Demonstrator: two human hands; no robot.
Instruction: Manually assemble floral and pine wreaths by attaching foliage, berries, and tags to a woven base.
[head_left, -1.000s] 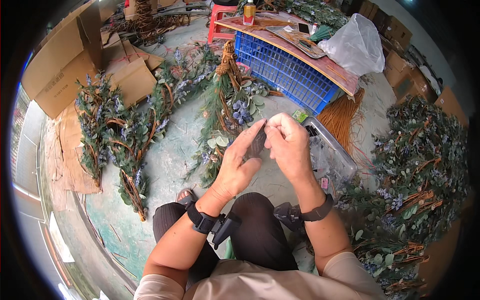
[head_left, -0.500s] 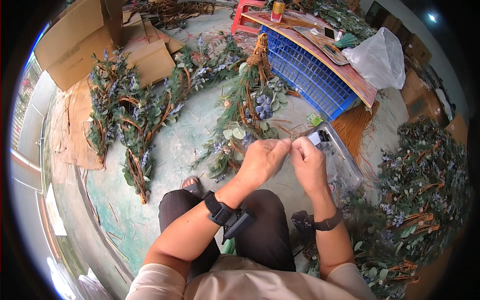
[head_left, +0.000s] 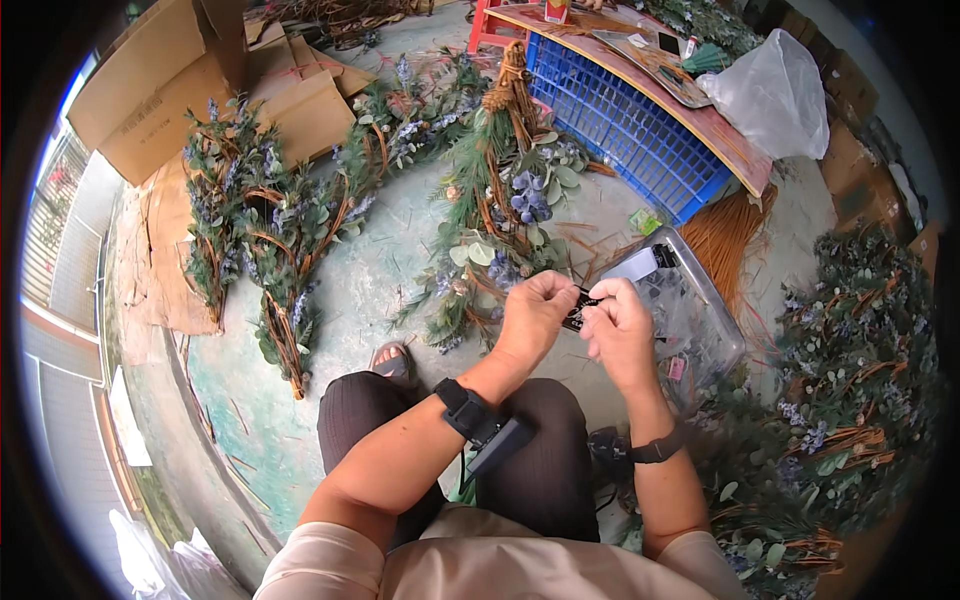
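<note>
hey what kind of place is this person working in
Probably an informal floor workshop for making artificial floral wreaths. Finished greenery wreaths lie across the concrete floor, cardboard boxes and a blue plastic crate stand nearby, and both hands work a small dark piece.

I can't make out the small dark item (head_left: 578, 308), mostly covered by both hands' fingers; cardboard box (head_left: 150, 90) at ten o'clock runs off-frame.
</note>
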